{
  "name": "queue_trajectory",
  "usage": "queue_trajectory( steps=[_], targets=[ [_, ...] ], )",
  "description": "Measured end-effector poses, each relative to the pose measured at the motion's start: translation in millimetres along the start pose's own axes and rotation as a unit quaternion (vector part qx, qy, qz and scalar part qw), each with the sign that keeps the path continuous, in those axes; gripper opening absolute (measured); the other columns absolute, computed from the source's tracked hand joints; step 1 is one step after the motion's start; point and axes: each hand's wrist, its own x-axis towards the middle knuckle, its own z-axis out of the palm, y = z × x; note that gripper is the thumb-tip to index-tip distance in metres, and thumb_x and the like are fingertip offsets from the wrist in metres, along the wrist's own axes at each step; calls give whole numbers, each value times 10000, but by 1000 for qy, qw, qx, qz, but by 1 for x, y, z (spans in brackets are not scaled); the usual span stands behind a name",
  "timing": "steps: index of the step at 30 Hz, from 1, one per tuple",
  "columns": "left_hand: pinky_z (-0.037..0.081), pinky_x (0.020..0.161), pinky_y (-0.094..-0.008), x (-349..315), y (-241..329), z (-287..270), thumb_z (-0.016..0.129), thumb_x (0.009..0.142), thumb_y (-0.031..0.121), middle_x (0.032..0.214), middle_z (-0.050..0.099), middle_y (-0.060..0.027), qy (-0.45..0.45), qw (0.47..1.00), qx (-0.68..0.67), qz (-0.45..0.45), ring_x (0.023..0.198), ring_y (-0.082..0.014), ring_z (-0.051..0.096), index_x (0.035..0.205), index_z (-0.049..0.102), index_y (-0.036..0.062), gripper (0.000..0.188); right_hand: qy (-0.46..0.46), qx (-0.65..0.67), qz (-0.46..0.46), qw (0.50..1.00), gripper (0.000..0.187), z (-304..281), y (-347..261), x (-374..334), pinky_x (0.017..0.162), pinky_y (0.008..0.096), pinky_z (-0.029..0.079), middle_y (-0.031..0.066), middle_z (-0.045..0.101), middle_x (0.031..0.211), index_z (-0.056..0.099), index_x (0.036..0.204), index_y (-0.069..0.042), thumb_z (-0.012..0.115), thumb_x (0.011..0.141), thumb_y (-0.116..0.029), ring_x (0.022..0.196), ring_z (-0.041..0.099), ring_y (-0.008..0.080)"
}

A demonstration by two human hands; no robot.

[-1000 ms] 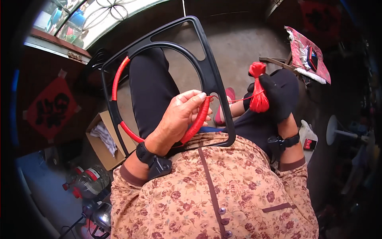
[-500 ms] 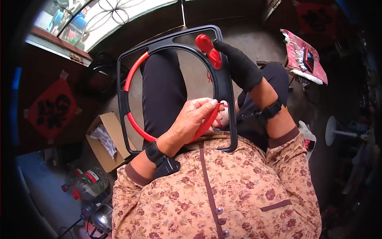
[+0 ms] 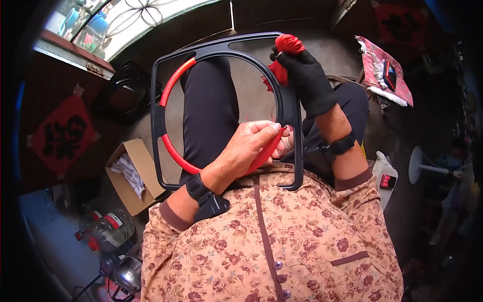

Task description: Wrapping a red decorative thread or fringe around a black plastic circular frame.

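A black plastic frame [image 3: 157, 126] with a round opening rests across my lap, tilted. Red cord covers two arcs on the ring's left side, an upper wrapping [image 3: 173, 83] and a lower wrapping [image 3: 176, 155]; another red wrapped stretch [image 3: 264, 155] runs along the lower right. My bare left hand [image 3: 246, 143] is closed on the ring there, thumb and fingers pinching the end of that wrapping. Near the upper right corner, my black-gloved right hand [image 3: 311, 83] grips a bunched hank of red cord [image 3: 290, 44]. Part of the hank hangs beside the ring. The cord's path between the hands is unclear.
Left of my legs stands an open cardboard box [image 3: 133, 194] with striped cloth inside. Large clear bottles [image 3: 113, 231] and a metal kettle [image 3: 128, 274] are at lower left. A pink-covered stool [image 3: 385, 70] holds small items at far right. Black frames [image 3: 121, 93] lean by the window.
My right hand and the red hank have shifted slightly right, and the hank is now bunched in my fingers. The frame has moved slightly right; my left hand keeps its pinch.
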Motion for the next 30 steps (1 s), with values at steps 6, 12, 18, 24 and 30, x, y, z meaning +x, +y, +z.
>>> queue_trajectory(
  steps=[6,12,18,24,30],
  targets=[
    [529,558,-197,3,-3,-3,539,993,278,776,676,-68,20,1000,8,-6,603,-94,634,1069,639,-8,313,16,2,2,1000,250,-6,-2,0,770,277,496,-9,659,950,673,1096,-59,704,868,-154,838,618,86],
    [531,547,-205,7,-3,-3,535,994,276,771,673,-77,13,1000,-5,8,595,-105,636,1066,634,-8,309,44,-393,-151,906,269,13,-5,1,765,277,506,20,682,927,692,1074,-61,726,823,-152,836,625,94],
    [530,542,-199,6,-3,-2,537,993,275,767,671,-79,27,1000,-8,-1,591,-103,635,1058,633,-7,305,-2,-243,-78,967,476,11,0,3,775,344,525,109,687,913,593,1214,-100,720,779,-245,846,678,227],
    [529,542,-196,3,1,-2,537,993,276,764,672,-74,30,999,-21,-6,589,-98,634,1054,635,0,299,19,-394,-94,914,508,9,1,-1,757,359,528,129,677,991,549,1230,-80,676,817,-346,839,671,236],
    [527,540,-200,5,-2,-6,542,990,266,763,673,-66,22,999,-39,11,592,-96,634,1044,635,0,287,-139,189,275,933,420,-3,8,-39,749,290,527,84,665,991,602,1135,-50,532,968,-429,863,649,165]
  ],
)
